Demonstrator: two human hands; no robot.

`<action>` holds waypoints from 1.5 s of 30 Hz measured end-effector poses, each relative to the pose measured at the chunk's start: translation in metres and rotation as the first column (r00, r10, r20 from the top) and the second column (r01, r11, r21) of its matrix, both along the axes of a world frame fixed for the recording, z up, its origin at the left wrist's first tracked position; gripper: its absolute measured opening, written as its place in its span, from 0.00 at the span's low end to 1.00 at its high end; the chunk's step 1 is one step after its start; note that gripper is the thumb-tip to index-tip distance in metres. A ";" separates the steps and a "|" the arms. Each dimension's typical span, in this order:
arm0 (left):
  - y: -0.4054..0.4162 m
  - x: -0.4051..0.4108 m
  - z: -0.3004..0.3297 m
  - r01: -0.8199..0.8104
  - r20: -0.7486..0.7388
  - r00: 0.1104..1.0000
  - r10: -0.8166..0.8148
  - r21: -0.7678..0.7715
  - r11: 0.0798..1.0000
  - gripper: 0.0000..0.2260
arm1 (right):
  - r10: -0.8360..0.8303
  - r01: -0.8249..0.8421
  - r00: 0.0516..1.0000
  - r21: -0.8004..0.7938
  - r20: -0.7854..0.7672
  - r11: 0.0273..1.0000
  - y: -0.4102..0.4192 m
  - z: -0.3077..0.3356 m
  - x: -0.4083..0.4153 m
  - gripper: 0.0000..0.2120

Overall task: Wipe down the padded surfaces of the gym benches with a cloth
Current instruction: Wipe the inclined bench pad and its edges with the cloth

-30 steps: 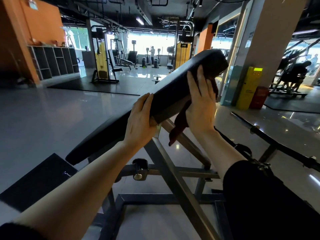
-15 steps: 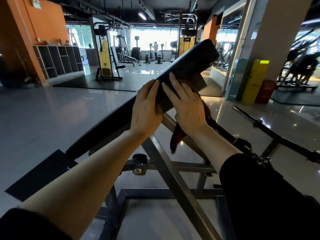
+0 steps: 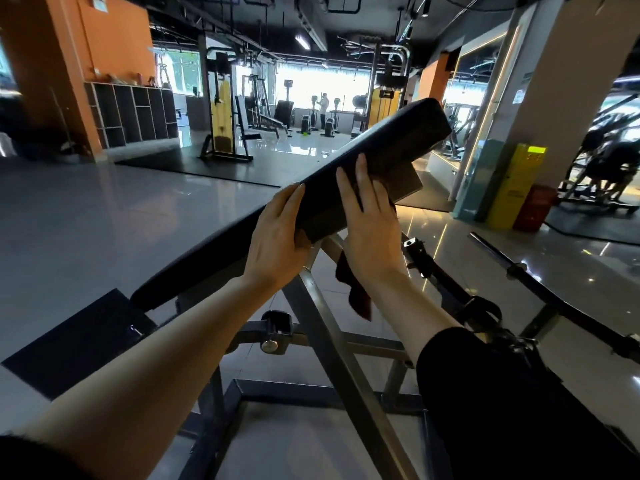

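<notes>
— Two hands on one item: inclined black bench pad [image 3: 214, 251], tilted, high end at upper right, carried on a grey steel frame [image 3: 332, 344].
— Left hand [image 3: 277, 240]?
— Fingers straight and together, laid along the pad's near side edge; thumb hidden below. Holds nothing else.
— Right hand [image 3: 370, 223]?
— Just beside the left, higher up the pad. Fingers extended, pressing a dark red cloth [image 3: 356, 292] against the pad's side edge; loose end hangs below the wrist.
— Surroundings?
— Glossy grey floor [image 3: 104, 216]; black bar [image 3: 540, 282] at right; yellow bin [image 3: 516, 185] by the pillar.
</notes>
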State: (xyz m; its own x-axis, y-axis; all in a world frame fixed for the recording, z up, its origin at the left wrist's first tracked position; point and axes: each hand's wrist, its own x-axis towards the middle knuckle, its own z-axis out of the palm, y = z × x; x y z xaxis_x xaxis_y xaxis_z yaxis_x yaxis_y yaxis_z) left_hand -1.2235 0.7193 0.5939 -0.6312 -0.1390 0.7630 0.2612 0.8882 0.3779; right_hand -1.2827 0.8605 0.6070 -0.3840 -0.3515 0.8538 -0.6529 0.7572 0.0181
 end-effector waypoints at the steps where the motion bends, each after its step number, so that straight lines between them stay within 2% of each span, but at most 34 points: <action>1: -0.003 0.002 -0.003 -0.006 0.005 1.000 0.006 0.009 1.000 0.31 | 0.003 -0.003 1.000 0.012 0.016 1.000 -0.005 -0.004 0.002 0.36; 4: -0.009 0.007 -0.012 -0.033 0.010 0.999 0.033 0.031 0.999 0.30 | 0.051 -0.056 0.998 0.134 0.038 0.989 -0.020 -0.018 0.007 0.32; 6: -0.009 0.015 -0.020 -0.044 0.003 0.999 0.044 0.040 0.998 0.29 | 0.123 -0.139 0.989 0.272 0.075 0.952 -0.022 -0.032 0.011 0.28; 7: -0.009 0.019 -0.025 -0.040 0.000 0.999 0.040 0.042 0.998 0.29 | 0.184 -0.211 0.976 0.292 0.117 0.933 -0.019 -0.038 0.013 0.26; 8: -0.008 0.024 -0.031 -0.022 0.003 1.000 0.022 0.051 0.998 0.29 | 0.259 -0.300 0.948 0.245 0.185 0.922 -0.015 -0.043 0.014 0.24; 9: -0.007 0.028 -0.036 0.012 0.015 1.000 -0.013 0.070 0.997 0.30 | 0.344 -0.384 0.903 0.124 0.257 0.915 -0.008 -0.047 0.018 0.23; 11: 0.001 0.035 -0.044 0.108 0.057 0.992 -0.116 0.130 0.986 0.32 | 0.475 -0.429 0.814 -0.205 0.336 0.880 0.007 -0.049 0.028 0.23; 12: 0.008 0.036 -0.046 0.155 0.078 0.983 -0.168 0.157 0.975 0.34 | 0.507 -0.401 0.788 -0.333 0.349 0.853 0.014 -0.047 0.032 0.22; 14: 0.026 0.035 -0.049 0.243 0.100 0.959 -0.267 0.199 0.949 0.35 | 0.506 -0.309 0.767 -0.463 0.395 0.830 0.028 -0.047 0.039 0.18; 17: 0.056 0.026 -0.062 0.320 0.165 0.917 -0.363 0.237 0.917 0.37 | 0.422 -0.136 0.775 -0.528 0.470 0.838 0.054 -0.060 0.040 0.09; 21: 0.099 0.018 -0.085 0.395 0.260 0.853 -0.453 0.244 0.885 0.39 | 0.441 0.068 0.714 -0.682 0.543 0.729 0.092 -0.082 0.053 0.07; 26: 0.150 0.011 -0.108 0.481 0.253 0.799 -0.545 0.276 0.832 0.23 | 0.391 0.263 0.677 -0.700 0.624 0.663 0.146 -0.101 0.087 0.09; 30: 0.180 0.014 -0.123 0.576 0.220 0.749 -0.626 0.252 0.778 0.12 | 0.390 0.317 0.643 -0.692 0.659 0.648 0.185 -0.110 0.121 0.13; 32: 0.192 0.016 -0.126 0.582 0.189 0.755 -0.628 0.249 0.774 0.10 | 0.401 0.345 0.599 -0.675 0.693 0.652 0.197 -0.113 0.132 0.12; 34: 0.202 0.014 -0.126 0.579 0.159 0.763 -0.626 0.262 0.772 0.09 | 0.477 0.390 0.511 -0.688 0.715 0.612 0.202 -0.112 0.138 0.10; 36: 0.210 0.009 -0.123 0.579 0.115 0.774 -0.622 0.268 0.770 0.09 | 0.570 0.427 0.421 -0.709 0.705 0.562 0.206 -0.111 0.136 0.14; 37: 0.214 0.005 -0.121 0.585 0.098 0.776 -0.623 0.260 0.769 0.09 | 0.585 0.434 0.409 -0.714 0.700 0.550 0.208 -0.113 0.132 0.16; 39: 0.220 -0.004 -0.120 0.593 0.084 0.778 -0.622 0.225 0.773 0.08 | 0.588 0.419 0.447 -0.738 0.674 0.528 0.210 -0.116 0.118 0.16; 42: 0.225 -0.024 -0.118 0.586 0.044 0.797 -0.602 0.187 0.789 0.09 | 0.525 0.370 0.579 -0.775 0.624 0.513 0.217 -0.114 0.084 0.13; 45: 0.228 -0.045 -0.113 0.576 0.016 0.814 -0.580 0.107 0.811 0.15 | 0.516 0.308 0.634 -0.801 0.575 0.514 0.226 -0.102 0.044 0.18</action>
